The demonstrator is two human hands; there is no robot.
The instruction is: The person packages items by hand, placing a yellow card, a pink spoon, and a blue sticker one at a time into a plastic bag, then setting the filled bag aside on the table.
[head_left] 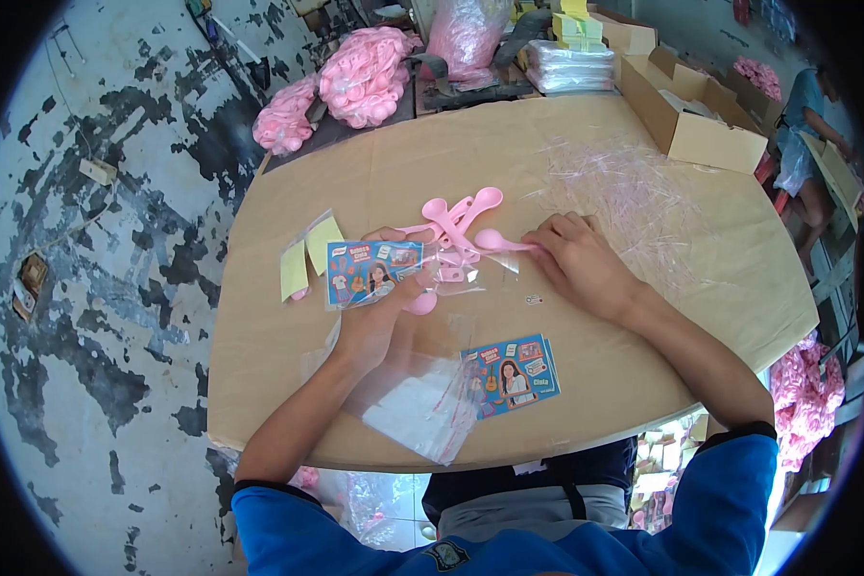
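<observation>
My left hand (379,312) is closed on a clear plastic bag with a blue printed card (360,273) in it, left of the table's middle. My right hand (583,261) pinches the handle of a pink spoon (492,240), whose bowl points left, toward the bag's side. Several more pink spoons (463,213) lie crossed in a pile just beyond the bag. A stack of blue cards (518,376) rests nearer to me, beside a pile of clear plastic bags (418,408). Below my right hand lies a tiny pale item (534,300).
Yellow paper slips (307,259) lie at the left of the brown-covered table (586,413). Thin clear strips (634,206) spread at the right. Behind are pink bundles (365,77), stacked packets (569,69) and an open cardboard box (715,139). Another person (804,125) sits at far right.
</observation>
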